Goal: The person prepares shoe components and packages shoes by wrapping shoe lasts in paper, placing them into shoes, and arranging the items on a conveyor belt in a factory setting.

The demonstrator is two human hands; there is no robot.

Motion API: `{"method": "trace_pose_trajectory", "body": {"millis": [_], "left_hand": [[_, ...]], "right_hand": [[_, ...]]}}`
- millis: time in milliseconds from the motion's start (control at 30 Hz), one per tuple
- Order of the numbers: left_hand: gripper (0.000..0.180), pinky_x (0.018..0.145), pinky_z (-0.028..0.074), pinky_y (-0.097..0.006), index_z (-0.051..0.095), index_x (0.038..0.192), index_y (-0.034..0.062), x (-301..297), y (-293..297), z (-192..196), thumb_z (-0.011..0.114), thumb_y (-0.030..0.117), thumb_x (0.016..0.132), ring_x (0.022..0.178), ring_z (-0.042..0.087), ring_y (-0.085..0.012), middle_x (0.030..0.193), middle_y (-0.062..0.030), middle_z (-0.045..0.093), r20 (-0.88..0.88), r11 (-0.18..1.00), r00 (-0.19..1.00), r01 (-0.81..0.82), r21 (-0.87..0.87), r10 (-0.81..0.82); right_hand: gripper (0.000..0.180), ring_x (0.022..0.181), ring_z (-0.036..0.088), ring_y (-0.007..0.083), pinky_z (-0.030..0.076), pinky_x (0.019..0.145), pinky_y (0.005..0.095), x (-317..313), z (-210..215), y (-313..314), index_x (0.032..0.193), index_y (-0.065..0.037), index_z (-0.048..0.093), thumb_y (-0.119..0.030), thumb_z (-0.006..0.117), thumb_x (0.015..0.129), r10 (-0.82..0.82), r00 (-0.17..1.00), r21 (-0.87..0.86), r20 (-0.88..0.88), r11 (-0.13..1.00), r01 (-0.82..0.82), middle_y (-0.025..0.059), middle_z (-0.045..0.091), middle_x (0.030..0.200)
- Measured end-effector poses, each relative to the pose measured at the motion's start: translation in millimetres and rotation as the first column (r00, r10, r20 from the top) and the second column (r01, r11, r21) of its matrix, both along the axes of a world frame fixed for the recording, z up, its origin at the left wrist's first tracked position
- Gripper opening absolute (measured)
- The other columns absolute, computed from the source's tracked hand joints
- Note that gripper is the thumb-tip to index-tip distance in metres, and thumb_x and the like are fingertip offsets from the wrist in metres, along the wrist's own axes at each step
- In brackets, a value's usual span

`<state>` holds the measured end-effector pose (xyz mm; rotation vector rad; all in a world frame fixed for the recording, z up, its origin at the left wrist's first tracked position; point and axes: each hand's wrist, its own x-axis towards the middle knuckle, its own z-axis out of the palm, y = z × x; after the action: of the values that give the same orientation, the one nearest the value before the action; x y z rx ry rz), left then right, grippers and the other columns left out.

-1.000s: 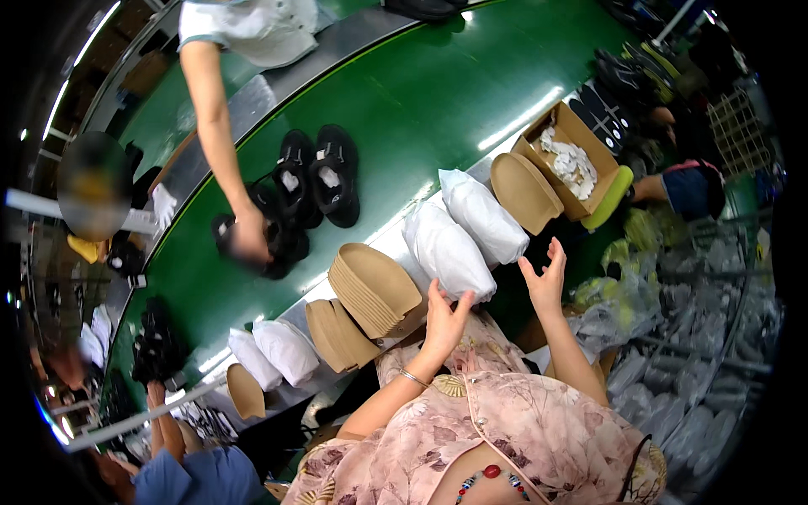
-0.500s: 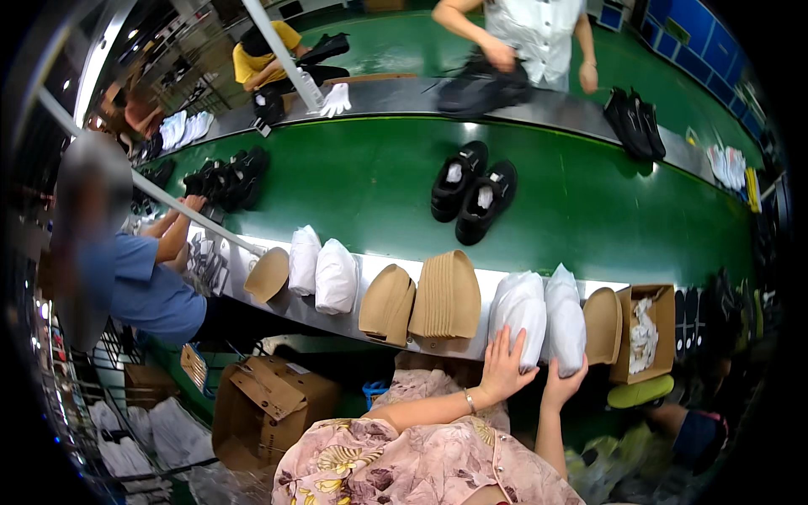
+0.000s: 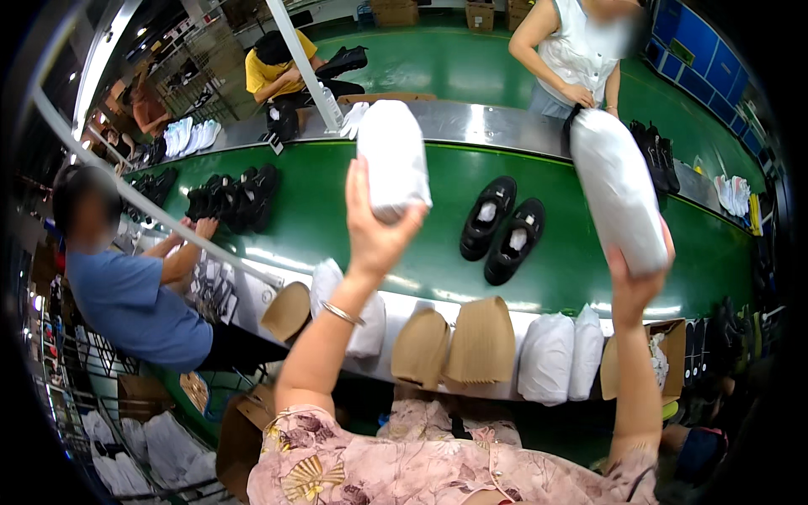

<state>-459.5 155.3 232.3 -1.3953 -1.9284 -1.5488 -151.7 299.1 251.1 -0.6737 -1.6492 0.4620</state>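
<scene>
My left hand (image 3: 376, 223) is raised over the green belt, fingers and thumb closed around the lower end of a white wrapped bundle (image 3: 392, 156). Further right, my right hand (image 3: 637, 273) grips the base of a second, longer white wrapped bundle (image 3: 619, 189), tilted with its top to the left. The wrapping hides what both contain. Between them, a pair of black shoes (image 3: 515, 240) with white stuffing lies on the belt. Below on the metal ledge stand two more white wrapped bundles (image 3: 546, 358) and stacks of curved tan cardboard pieces (image 3: 480, 345).
An open cardboard box (image 3: 673, 358) of crumpled paper stands at the ledge's right. At left a co-worker in blue (image 3: 139, 295) handles black shoes. Across the belt are co-workers in yellow (image 3: 273, 74) and white (image 3: 581, 59). A grey pole (image 3: 303, 63) rises from the far ledge.
Both hands have risen from the two bundles on the ledge and moved apart, each now holding a white bundle above the belt. The view has shifted; the far co-worker in white has moved right.
</scene>
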Motion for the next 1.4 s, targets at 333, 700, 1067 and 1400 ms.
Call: {"method": "trace_pose_trajectory", "body": {"millis": [333,700,1067,1400], "left_hand": [[0.097,0.099,0.036,-0.039,0.028,0.134,-0.0084,-272.6,135.4,-159.9,0.078,0.033,0.061,0.119,0.044,-0.0367,0.128,-0.0284,0.041,0.662,0.961,0.742,0.246,-0.128,-0.102],[0.086,0.103,0.031,-0.04,0.03,0.131,-0.0093,-344.0,244.6,-272.3,0.074,0.026,0.066,0.122,0.037,-0.0393,0.131,-0.028,0.036,0.349,0.967,0.936,0.053,-0.251,0.04],[0.085,0.101,0.029,-0.049,0.023,0.134,-0.0066,-373.4,299.7,-333.3,0.067,0.04,0.079,0.122,0.028,-0.047,0.127,-0.0345,0.03,0.118,0.866,0.939,-0.242,-0.439,0.322],[0.068,0.095,0.033,-0.043,0.029,0.132,-0.0057,-378.4,283.1,-317.5,0.066,0.019,0.081,0.109,0.038,-0.0406,0.119,-0.0283,0.036,0.146,0.909,0.946,-0.224,-0.353,0.29]], "right_hand": [[0.057,0.089,0.06,0.0212,0.048,0.078,0.0307,-352.7,-128.8,157.7,0.11,0.0,0.051,-0.026,0.078,0.067,0.371,0.929,-0.613,-0.02,0.729,-0.304,0.0127,0.061,0.101],[0.072,0.103,0.053,0.0388,0.043,0.088,0.0431,-488.6,-287.9,226.2,0.116,0.006,0.041,-0.043,0.069,0.071,-0.046,0.954,-0.647,0.297,0.725,0.236,0.0264,0.053,0.11],[0.066,0.105,0.049,0.0449,0.041,0.091,0.0462,-543.6,-318.2,248.5,0.123,0.004,0.041,-0.036,0.066,0.076,0.22,0.8,-0.582,0.558,0.791,0.189,0.029,0.046,0.118],[0.057,0.103,0.056,0.0327,0.044,0.089,0.0368,-540.3,-299.4,247.5,0.127,0.002,0.044,-0.02,0.061,0.078,0.332,0.838,-0.673,0.434,0.738,0.056,0.0242,0.056,0.112]]}}
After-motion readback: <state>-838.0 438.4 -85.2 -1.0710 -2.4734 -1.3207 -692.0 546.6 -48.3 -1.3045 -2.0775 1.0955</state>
